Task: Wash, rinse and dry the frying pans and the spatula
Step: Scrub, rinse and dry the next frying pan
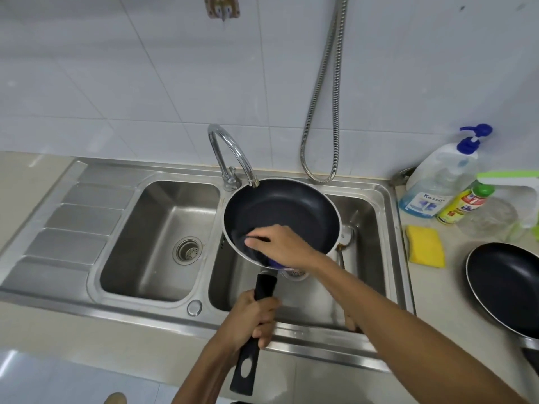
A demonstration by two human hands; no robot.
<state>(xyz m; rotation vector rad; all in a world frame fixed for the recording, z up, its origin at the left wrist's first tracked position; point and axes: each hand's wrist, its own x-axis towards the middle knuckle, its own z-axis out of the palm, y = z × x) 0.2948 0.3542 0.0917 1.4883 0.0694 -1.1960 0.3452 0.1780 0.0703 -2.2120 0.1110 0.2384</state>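
Left hand [250, 319] clenched round the handle of frying pan [291, 211], held over right basin of sink [390, 217], rim under tap [230, 153]. Right hand [280, 246] grips dark pad [272, 261] inside pan, covering most of it. Second pan [504, 284] and yellow sponge [425, 246] on counter, right.

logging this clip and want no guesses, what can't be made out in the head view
1. Head view: the dark, purple-edged thing under the right hand in the frying pan; the hand covers it, grip unclear.
2. Head view: second pan, cut off by the right edge.
3. Head view: long item in the right basin, hidden by pan and forearm; maybe the spatula.
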